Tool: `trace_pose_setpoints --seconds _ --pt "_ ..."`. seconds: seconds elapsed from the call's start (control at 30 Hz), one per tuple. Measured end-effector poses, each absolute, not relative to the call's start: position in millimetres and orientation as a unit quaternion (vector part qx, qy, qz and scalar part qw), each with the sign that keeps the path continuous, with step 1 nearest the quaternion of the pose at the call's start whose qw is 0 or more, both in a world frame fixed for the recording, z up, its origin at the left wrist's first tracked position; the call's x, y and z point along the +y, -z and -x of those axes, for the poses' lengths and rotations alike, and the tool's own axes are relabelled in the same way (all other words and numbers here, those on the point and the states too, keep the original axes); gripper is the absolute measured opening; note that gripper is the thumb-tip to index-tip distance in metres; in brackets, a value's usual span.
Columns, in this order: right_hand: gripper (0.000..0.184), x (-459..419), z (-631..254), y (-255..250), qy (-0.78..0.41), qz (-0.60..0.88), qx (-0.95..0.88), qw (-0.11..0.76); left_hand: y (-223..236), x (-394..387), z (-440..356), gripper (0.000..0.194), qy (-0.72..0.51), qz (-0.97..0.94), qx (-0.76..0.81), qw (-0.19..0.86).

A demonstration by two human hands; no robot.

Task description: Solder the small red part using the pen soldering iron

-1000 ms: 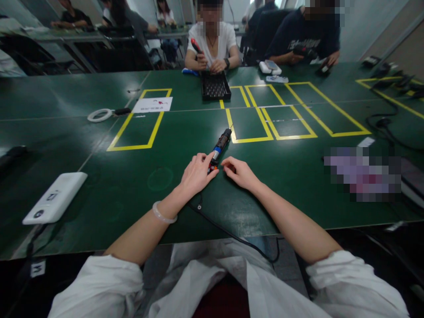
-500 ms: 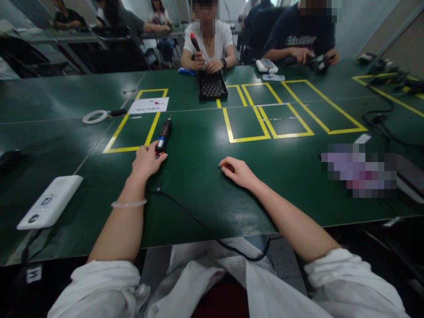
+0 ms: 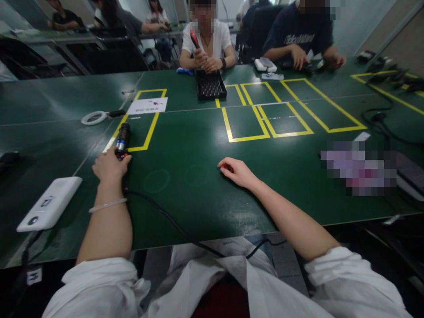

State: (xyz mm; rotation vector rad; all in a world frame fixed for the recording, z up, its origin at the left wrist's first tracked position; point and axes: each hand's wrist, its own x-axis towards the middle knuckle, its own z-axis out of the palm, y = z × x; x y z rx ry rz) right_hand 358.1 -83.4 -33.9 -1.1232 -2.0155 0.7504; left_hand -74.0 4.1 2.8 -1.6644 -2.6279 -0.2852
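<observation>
My left hand [image 3: 111, 167] is closed around the rear end of a black electric screwdriver [image 3: 123, 136] with a blue band. The tool lies over the near part of the left yellow-taped rectangle [image 3: 150, 132], pointing away from me. A black cable [image 3: 165, 214] runs from beside my left wrist down over the table edge. My right hand [image 3: 238, 172] rests on the green tabletop [image 3: 195, 203], its fingers curled in loosely. I see nothing in it, though its palm is partly hidden.
A white power bank-like box [image 3: 49, 203] lies left. Beyond are a coiled white cable [image 3: 94, 118] and a paper label [image 3: 147, 105]. Across the table, a person holds a red-handled tool [image 3: 194, 39] over a black tray [image 3: 212, 90]. Another person handles dark parts [image 3: 308, 68].
My left hand has shifted left with the screwdriver, into the taped rectangle, and the cable has followed. My right hand stays put. The person at far right has moved their hands apart.
</observation>
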Motion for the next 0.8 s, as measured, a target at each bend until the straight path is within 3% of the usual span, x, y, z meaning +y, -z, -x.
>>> trace_pose_setpoints --seconds 0.17,0.4,0.63,0.8 --pt "0.014 -82.7 -358.1 35.2 -0.297 0.429 -0.778 0.351 0.8 0.0 69.4 0.06 0.158 0.55 -0.818 0.058" --pt "0.015 -82.4 -358.1 35.1 -0.295 0.43 -0.78 0.346 0.7 0.7 68.8 0.034 0.146 0.555 -0.818 0.04" --pt "0.015 -82.8 -357.1 34.5 -0.293 0.433 -0.78 0.344 -4.2 -3.5 45.4 0.033 0.215 0.579 -0.784 0.056" --pt "0.015 -82.1 -356.7 35.1 -0.294 0.438 -0.778 0.342 -2.2 -9.6 -18.6 0.036 0.295 0.706 -0.631 -0.124"
